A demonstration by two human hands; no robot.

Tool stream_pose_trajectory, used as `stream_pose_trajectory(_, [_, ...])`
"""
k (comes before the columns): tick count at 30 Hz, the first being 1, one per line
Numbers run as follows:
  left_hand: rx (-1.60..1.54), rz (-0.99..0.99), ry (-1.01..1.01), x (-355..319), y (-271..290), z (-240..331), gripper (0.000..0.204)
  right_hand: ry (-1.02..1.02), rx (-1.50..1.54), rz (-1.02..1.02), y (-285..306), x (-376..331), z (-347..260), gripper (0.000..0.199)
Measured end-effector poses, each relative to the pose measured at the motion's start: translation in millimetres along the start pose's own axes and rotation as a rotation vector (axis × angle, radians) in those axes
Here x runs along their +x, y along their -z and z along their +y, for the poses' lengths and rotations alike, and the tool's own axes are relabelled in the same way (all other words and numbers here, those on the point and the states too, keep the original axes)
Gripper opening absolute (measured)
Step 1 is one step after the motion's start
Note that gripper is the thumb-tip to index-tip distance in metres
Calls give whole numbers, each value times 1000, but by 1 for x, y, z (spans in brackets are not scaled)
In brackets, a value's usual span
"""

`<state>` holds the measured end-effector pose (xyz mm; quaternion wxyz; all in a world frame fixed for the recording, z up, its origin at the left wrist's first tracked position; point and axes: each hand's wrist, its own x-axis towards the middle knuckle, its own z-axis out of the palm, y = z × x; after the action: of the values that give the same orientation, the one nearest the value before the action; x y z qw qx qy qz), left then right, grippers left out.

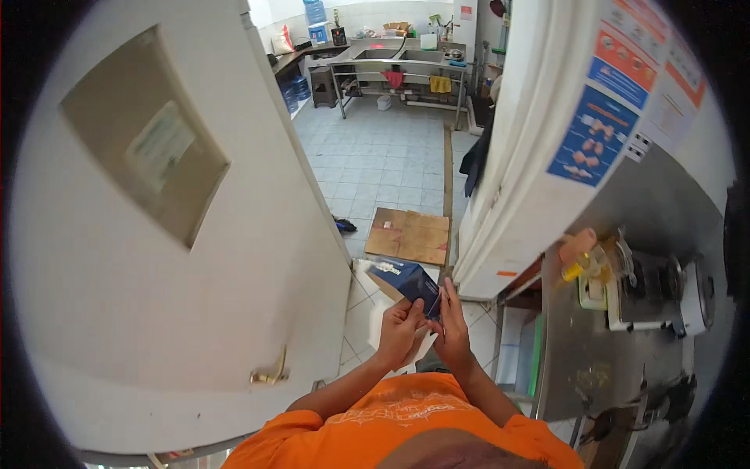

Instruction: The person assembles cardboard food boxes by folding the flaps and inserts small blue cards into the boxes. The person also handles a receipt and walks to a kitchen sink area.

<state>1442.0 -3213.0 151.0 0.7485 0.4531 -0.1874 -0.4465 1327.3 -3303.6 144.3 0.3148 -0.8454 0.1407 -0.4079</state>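
Both hands hold a folding cardboard carton [422, 285] in front of my body. Its outside is dark blue with pale print, and plain brown and white faces show. My left hand [400, 332] grips the near edge, thumb pressed on the blue panel. Against the right side of the carton lies my right hand [453, 324], its fingers pointing away from me along the panel. The carton hides some fingertips. White flaps hang below and between the hands.
A white door [258, 313] with a brass handle [269, 375] stands at the left. Flattened cardboard [410, 234] lies on the doorway floor. To the right is a steel counter [570, 375] with a yellow-capped bottle [582, 266]. Sinks [422, 55] stand at the far wall.
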Motion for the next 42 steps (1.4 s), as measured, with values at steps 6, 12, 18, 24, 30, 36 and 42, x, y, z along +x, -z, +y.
stream_pose_trajectory(6, [64, 172, -138, 181, 3, 30, 22, -85, 200, -251, -18, 163, 110, 74])
stream_pose_trajectory(12, [-167, 327, -76, 328, 23, 80, 23, 107, 211, -477, -49, 303, 205, 57])
stream_pose_trajectory(18, [-280, 414, -124, 465, 54, 72, 22, 145, 136, -284, -125, 421, 296, 40])
stream_pose_trajectory(24, [-229, 179, -105, 656, 93, 132, 28, 126, 10, -84, -199, 563, 385, 29])
stream_pose_trajectory(30, [-106, -8, -207, 817, 118, 194, 27, 56, -68, 117, -240, 696, 447, 29])
stream_pose_trajectory(36, [-111, -80, -101, 954, 204, 256, 18, -46, 46, 45, -311, 802, 527, 37])
stream_pose_trajectory(42, [194, -55, 11, 1127, 286, 307, 30, 195, 189, -189, -390, 964, 632, 44])
